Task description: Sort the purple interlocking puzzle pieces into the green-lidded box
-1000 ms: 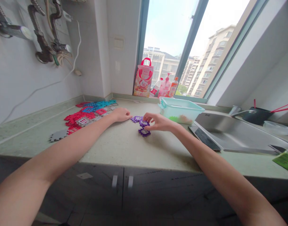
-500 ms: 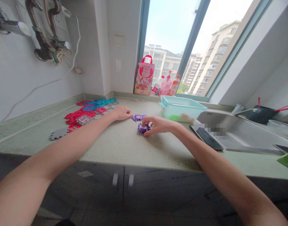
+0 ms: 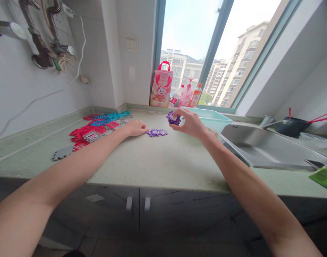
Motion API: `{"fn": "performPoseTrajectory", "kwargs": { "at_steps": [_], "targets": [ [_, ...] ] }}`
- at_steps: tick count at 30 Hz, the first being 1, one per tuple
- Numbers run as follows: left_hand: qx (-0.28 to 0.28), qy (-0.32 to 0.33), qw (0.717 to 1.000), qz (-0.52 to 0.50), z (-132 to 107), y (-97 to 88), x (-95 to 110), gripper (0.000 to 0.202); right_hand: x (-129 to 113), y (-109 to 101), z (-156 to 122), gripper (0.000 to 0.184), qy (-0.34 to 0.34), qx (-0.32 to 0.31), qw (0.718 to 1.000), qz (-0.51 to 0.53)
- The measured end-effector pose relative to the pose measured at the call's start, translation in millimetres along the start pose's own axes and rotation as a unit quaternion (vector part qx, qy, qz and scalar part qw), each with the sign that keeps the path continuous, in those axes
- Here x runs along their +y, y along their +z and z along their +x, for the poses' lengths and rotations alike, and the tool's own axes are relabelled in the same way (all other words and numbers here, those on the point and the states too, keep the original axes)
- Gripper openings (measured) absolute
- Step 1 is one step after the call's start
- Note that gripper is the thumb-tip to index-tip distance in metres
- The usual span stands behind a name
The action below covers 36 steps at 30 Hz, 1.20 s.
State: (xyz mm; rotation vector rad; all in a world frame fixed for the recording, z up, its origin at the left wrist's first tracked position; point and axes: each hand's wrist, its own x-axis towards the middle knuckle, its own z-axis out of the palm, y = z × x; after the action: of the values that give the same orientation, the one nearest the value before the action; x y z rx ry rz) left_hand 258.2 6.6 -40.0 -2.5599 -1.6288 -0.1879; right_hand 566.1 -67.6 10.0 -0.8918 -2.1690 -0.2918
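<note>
My right hand (image 3: 189, 123) is raised above the counter, its fingers pinched round a purple toothed plastic tile (image 3: 173, 118). Another purple tile piece (image 3: 157, 132) lies flat on the pale green countertop (image 3: 158, 160). My left hand (image 3: 136, 127) rests on the counter just left of that piece, fingers curled, its fingertips at the tile's edge. A spread of red, blue and grey tiles (image 3: 99, 126) lies further left, near the wall.
A teal plastic tub (image 3: 215, 119) stands behind my right hand. A steel sink (image 3: 270, 150) lies to the right. A pink bag (image 3: 161, 89) and bottles (image 3: 188, 96) sit on the window sill. A lone grey tile (image 3: 62, 153) lies at the left.
My right hand picked a purple tile off the counter and lifted it up and toward the tub. My left hand stayed by the purple piece on the counter.
</note>
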Motion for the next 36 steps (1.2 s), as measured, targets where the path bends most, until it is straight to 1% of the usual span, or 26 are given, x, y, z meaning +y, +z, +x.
{"fn": "performPoseTrajectory", "kwargs": {
  "at_steps": [2, 5, 7, 8, 10, 14, 16, 21, 24, 27, 30, 36],
  "targets": [
    [0.0, -0.001, 1.0, -0.002, 0.3, 0.0, -0.5, 0.047, 20.0, -14.7, 1.7, 0.025, 0.034, 0.081, 0.995, -0.041],
    [-0.002, -0.003, 1.0, -0.003, -0.2, -1.0, 0.1, 0.048, 51.5, -30.9, -1.1, 0.025, 0.108, 0.187, 0.97, -0.109],
    [-0.005, -0.004, 1.0, -0.003, -0.9, -1.9, 0.9, 0.048, 70.4, -36.9, -6.1, 0.026, 0.16, 0.218, 0.952, -0.146],
    [-0.005, -0.004, 1.0, -0.003, -1.2, -2.3, 1.4, 0.049, 78.5, -38.5, -9.0, 0.027, 0.185, 0.218, 0.944, -0.162],
    [-0.006, -0.005, 1.0, -0.001, -1.8, -2.9, 2.0, 0.049, 90.9, -40.0, -14.8, 0.03, 0.239, 0.193, 0.933, -0.185],
    [-0.006, -0.005, 1.0, 0.001, -2.5, -3.5, 2.7, 0.048, 100.5, -40.7, -20.9, 0.037, 0.344, 0.099, 0.914, -0.19],
    [-0.005, -0.005, 1.0, 0.002, -2.6, -3.4, 2.7, 0.047, 100.9, -42.2, -20.8, 0.038, 0.378, 0.062, 0.905, -0.183],
    [-0.001, -0.004, 1.0, -0.002, -2.2, -2.5, 1.7, 0.045, 102.9, -49.7, -17.1, 0.045, 0.431, -0.019, 0.883, -0.184],
    [-0.002, -0.002, 1.0, -0.005, -2.1, -2.7, 1.6, 0.045, 104.6, -53.6, -15.6, 0.052, 0.446, -0.052, 0.873, -0.19],
    [-0.001, -0.002, 1.0, -0.007, -2.2, -3.4, 2.0, 0.044, 103.9, -55.4, -15.3, 0.056, 0.445, -0.07, 0.872, -0.19],
    [-0.002, -0.002, 1.0, -0.006, -2.2, -3.6, 2.0, 0.044, 101.1, -55.7, -15.5, 0.056, 0.441, -0.076, 0.874, -0.191],
    [-0.003, 0.002, 1.0, 0.003, -1.3, -3.4, 1.2, 0.047, 96.9, -53.9, -15.7, 0.05, 0.437, -0.086, 0.872, -0.203]
  ]
}}
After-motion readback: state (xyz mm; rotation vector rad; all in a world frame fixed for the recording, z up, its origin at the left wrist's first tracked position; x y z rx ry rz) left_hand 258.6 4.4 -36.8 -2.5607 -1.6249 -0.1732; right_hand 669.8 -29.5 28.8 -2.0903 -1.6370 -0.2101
